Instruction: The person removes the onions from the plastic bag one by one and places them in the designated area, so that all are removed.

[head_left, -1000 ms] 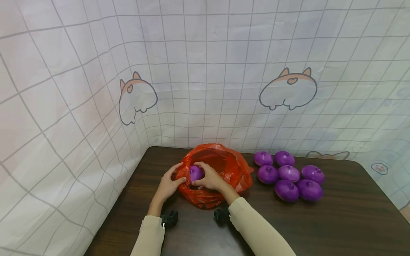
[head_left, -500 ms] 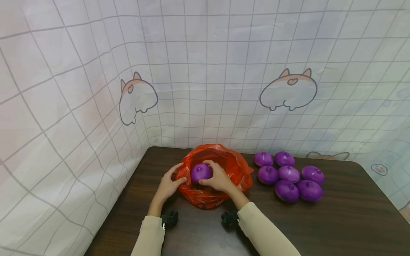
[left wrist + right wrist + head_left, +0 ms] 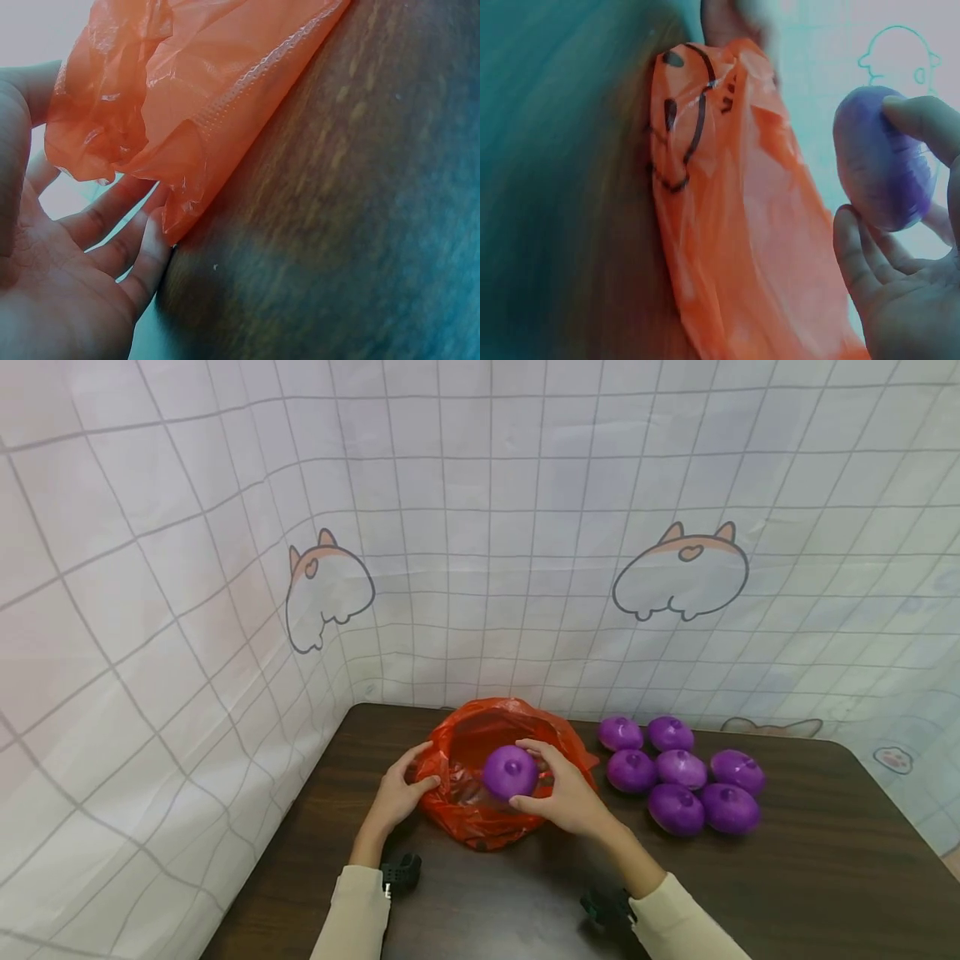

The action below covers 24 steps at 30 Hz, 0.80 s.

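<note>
My right hand [image 3: 568, 797] holds a round, glossy purple onion [image 3: 511, 773] with a small nub on top, thumb on one side and fingers on the other. In the head view it appears over the mouth of a red plastic bag [image 3: 480, 831]; the right wrist view shows the onion [image 3: 881, 157] raised above the bag's side [image 3: 735, 202]. At the bag's left rim, my left hand [image 3: 397, 789] grips the plastic between thumb and fingers. The left wrist view has the fingers [image 3: 120, 244] partly behind the crinkled bag [image 3: 202, 90].
Several more purple onions [image 3: 681, 769] lie grouped on the dark wooden table [image 3: 810, 860], right of the bag. A white gridded cloth [image 3: 480, 568] with cartoon animals hangs behind and along the left. Black wrist devices [image 3: 402, 873] sit under both forearms.
My right hand has drawn the purple onion rightward from the bag's left side, so more of it shows. The left hand keeps its hold on the rim.
</note>
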### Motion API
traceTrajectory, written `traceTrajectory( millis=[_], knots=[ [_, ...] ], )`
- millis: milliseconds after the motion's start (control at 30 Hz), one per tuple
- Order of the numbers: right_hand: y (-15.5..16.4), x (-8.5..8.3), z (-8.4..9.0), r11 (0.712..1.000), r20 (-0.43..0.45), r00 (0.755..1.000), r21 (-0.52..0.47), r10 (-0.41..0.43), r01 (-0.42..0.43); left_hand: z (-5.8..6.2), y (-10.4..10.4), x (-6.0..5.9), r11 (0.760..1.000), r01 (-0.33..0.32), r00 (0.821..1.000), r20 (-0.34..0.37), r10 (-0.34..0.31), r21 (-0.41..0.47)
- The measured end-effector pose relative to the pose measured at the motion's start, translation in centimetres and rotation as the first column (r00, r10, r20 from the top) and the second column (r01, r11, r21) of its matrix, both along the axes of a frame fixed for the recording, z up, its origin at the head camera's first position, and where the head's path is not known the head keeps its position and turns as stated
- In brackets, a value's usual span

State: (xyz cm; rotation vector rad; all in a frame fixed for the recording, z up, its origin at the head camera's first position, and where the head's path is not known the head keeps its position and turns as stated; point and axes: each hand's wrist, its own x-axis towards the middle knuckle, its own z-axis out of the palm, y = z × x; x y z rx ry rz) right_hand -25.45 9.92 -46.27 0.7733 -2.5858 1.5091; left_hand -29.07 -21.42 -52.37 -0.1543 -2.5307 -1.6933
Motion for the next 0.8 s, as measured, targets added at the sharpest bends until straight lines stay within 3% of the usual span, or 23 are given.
traceTrajectory(
  millis=[167,333,800],
  knots=[
    [3.6,2.1,0.0,0.998,0.0,1.0,-0.06,0.01,-0.01,0.0,0.1,0.2,1.0,-0.003,1.0,0.01,0.003,0.006],
    [7.0,3.0,-0.4,0.992,0.006,1.0,-0.127,0.01,-0.009,0.0,0.1,0.0,1.0,0.002,1.0,0.007,-0.002,0.007],
    [14.1,5.6,-2.2,0.98,0.02,0.981,-0.04,-0.194,0.195,0.2,0.1,0.1,1.0,0.006,1.0,0.019,-0.006,0.007]
  ],
)
